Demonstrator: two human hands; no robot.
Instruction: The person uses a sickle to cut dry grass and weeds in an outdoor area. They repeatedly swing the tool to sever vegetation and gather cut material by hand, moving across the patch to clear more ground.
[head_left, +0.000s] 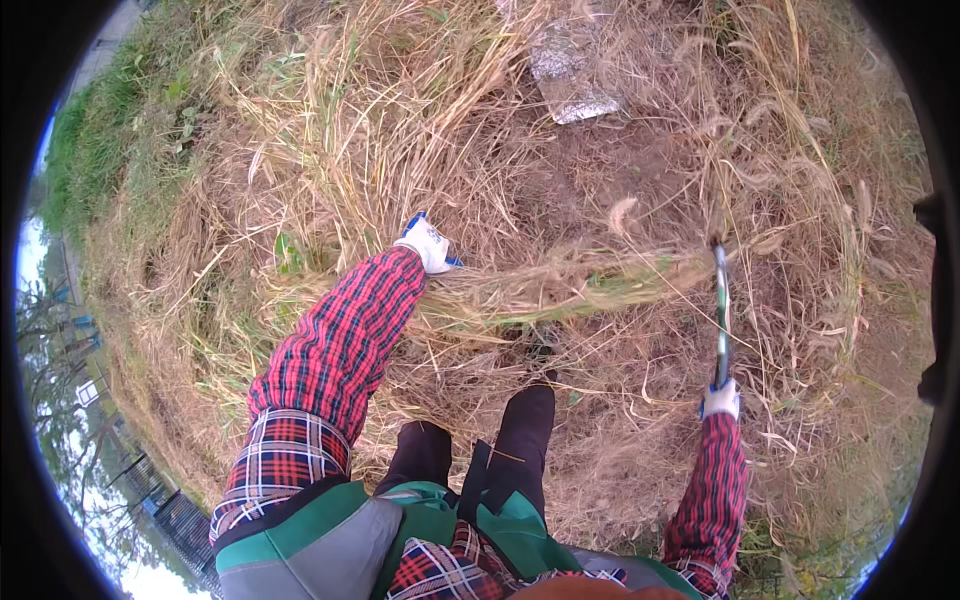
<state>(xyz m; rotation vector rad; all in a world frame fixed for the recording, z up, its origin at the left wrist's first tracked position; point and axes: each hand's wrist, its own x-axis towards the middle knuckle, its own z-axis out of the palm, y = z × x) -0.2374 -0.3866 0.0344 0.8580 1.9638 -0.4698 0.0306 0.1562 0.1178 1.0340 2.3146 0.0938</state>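
Note:
My left hand (429, 246), in a white knit glove with blue coating, is low over dry grass stalks (390, 172). Its back faces me, and whether the fingers grip any stalks is hidden. Just beneath it, a loose swath of yellow-green grass (600, 289) stretches rightward. Far to the right, my right hand (721, 399), gloved alike, is closed around the lower end of a long-handled tool (722, 307). The shaft has light and dark bands and points away from me. Its dark head meets the right end of the swath; blur and grass hide the blade's shape.
A flat, pale, speckled slab (574, 75) lies on the ground ahead, beside bare brown soil (622, 165). Foxtail-like seed heads (621, 216) stand on the right. Greener growth (97, 150) borders the left. My dark-trousered legs (521, 435) are below, and a dark fence (184, 525) stands lower left.

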